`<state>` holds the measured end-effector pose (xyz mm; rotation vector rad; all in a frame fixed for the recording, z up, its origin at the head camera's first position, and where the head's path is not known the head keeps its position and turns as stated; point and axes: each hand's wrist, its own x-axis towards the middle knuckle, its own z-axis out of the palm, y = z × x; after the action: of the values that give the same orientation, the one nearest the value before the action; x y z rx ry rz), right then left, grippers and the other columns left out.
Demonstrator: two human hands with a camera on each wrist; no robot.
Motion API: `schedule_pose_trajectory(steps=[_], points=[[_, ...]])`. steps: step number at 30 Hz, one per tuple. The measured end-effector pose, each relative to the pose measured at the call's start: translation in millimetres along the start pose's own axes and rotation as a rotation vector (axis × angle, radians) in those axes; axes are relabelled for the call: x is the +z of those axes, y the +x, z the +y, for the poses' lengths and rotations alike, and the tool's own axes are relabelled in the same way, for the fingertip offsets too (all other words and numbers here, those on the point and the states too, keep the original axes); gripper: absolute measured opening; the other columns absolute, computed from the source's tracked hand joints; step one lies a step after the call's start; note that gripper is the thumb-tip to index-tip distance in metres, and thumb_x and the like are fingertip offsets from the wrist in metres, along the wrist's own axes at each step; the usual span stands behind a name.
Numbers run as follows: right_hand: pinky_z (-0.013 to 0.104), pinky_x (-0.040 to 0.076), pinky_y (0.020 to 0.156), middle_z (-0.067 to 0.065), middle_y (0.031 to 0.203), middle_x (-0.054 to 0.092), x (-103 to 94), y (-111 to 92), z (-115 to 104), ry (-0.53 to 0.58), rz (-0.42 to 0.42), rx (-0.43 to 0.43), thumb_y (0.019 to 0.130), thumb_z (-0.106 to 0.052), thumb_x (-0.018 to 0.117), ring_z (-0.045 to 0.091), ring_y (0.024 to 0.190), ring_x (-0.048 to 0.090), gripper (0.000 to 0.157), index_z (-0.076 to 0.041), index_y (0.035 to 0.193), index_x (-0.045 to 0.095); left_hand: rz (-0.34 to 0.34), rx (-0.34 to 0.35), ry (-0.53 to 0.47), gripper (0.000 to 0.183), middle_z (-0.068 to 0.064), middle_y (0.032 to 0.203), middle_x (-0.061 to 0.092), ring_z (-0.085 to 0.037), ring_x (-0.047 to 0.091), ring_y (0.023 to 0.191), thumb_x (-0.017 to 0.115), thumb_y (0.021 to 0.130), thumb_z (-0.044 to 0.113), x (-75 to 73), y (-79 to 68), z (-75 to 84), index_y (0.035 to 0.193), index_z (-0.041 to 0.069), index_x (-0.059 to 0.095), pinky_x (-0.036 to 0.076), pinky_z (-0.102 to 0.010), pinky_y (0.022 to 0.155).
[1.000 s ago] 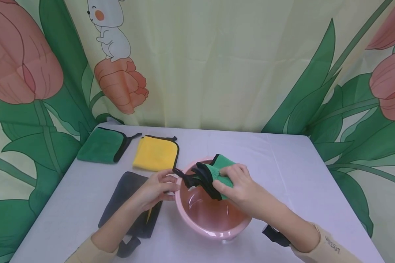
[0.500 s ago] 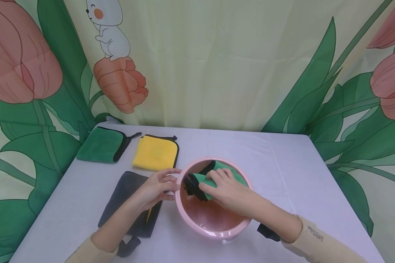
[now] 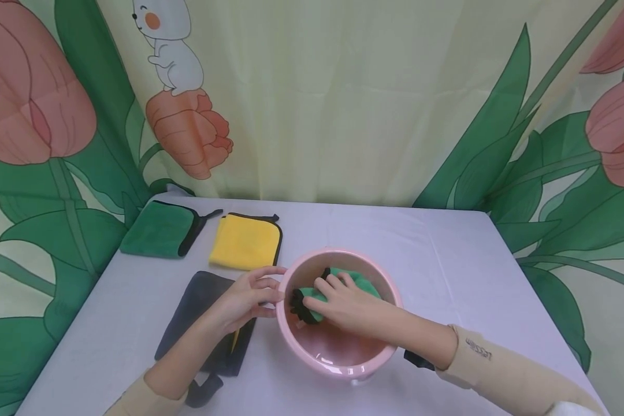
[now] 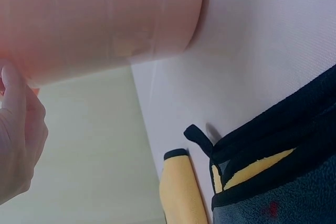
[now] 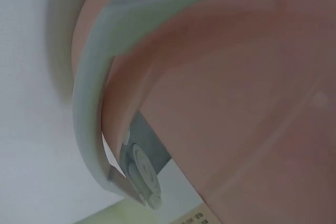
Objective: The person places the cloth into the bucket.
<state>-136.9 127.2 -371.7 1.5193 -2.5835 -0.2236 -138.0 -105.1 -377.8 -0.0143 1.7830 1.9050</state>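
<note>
A glossy pink bucket (image 3: 338, 367) stands upright in front of me. My left hand (image 3: 247, 297) rests its fingertips against the left rim, fingers only slightly bent; the left wrist view shows this hand (image 4: 18, 135) beside the bucket's wall (image 4: 105, 19). Inside the bucket, my right hand (image 3: 343, 303) grips a folded green towel (image 3: 361, 281) with black edging, thumb on its near side and bent fingers on top. The towel's underside is hidden. Mostly pink wall (image 5: 236, 114) and the pale curved rim (image 5: 86, 108) fill the right wrist view, with that hand out of sight.
A dark grey folded towel (image 3: 200, 300) lies left of the bucket, partly under my left forearm. Behind it are a yellow towel (image 3: 247, 241) and a darker green towel (image 3: 158, 230). A white-clothed table (image 3: 447, 260) meets a printed curtain (image 3: 333, 115) at the back.
My right hand has carried the green towel from above the rim down into the bucket. The left hand stays at the rim.
</note>
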Motion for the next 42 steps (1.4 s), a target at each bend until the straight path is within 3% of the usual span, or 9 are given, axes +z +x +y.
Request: schedule_pose_trajectory(steps=[7,20,26,31,39,42], points=[[0.031,0.033,0.072,0.0,0.091,0.04,5.4,6.8,-0.1,-0.074,-0.034,-0.034,0.088,-0.02,0.059,0.016,0.082,0.038,0.023,-0.022,0.106,0.045,-0.001,0.001,0.0,0.059,-0.013,0.102,0.061,-0.026,0.063,0.09,0.067,0.08,0.012,-0.8,1.0,0.0,0.133,0.007,0.041,0.053,-0.036,0.076],[0.032,0.036,0.071,0.0,0.092,0.043,15.4,10.9,-0.9,-0.172,-0.014,-0.066,0.089,-0.027,0.057,0.017,0.085,0.041,0.024,-0.022,0.108,0.045,-0.013,0.006,0.002,0.06,-0.015,0.107,0.061,-0.029,0.061,0.096,0.067,0.08,0.013,-0.9,0.9,-0.5,0.133,0.006,0.039,0.052,-0.038,0.078],[0.032,0.036,0.072,0.0,0.095,0.045,16.9,9.6,0.3,-0.208,-0.019,-0.073,0.089,-0.033,0.057,0.016,0.086,0.043,0.029,-0.024,0.113,0.045,-0.017,0.005,-0.001,0.059,-0.017,0.107,0.06,-0.031,0.06,0.098,0.066,0.081,0.012,0.4,0.9,-0.7,0.133,0.006,0.039,0.052,-0.038,0.078],[0.033,0.037,0.076,-0.001,0.099,0.047,16.5,8.5,1.4,-0.233,-0.078,-0.058,0.087,-0.048,0.054,0.016,0.089,0.045,0.04,-0.03,0.121,0.046,-0.019,0.005,0.0,0.058,-0.019,0.11,0.06,-0.031,0.06,0.099,0.065,0.082,0.011,1.0,-0.3,-0.2,0.133,0.006,0.039,0.052,-0.038,0.078],[0.036,0.036,0.081,-0.001,0.104,0.047,14.4,8.6,1.9,-0.202,-0.151,-0.042,0.085,-0.059,0.048,0.016,0.093,0.044,0.049,-0.034,0.127,0.044,-0.031,0.005,-0.029,0.058,-0.016,0.106,0.062,-0.031,0.061,0.097,0.065,0.081,0.011,-1.0,2.0,-3.3,0.133,0.006,0.039,0.052,-0.037,0.078],[0.038,0.035,0.085,-0.001,0.104,0.047,11.5,8.6,2.9,-0.192,-0.131,-0.049,0.083,-0.062,0.048,0.016,0.093,0.044,0.053,-0.035,0.128,0.044,-0.035,0.007,-0.03,0.058,-0.016,0.106,0.062,-0.031,0.061,0.097,0.065,0.081,0.011,-1.4,2.2,-3.6,0.133,0.006,0.039,0.052,-0.037,0.078]])
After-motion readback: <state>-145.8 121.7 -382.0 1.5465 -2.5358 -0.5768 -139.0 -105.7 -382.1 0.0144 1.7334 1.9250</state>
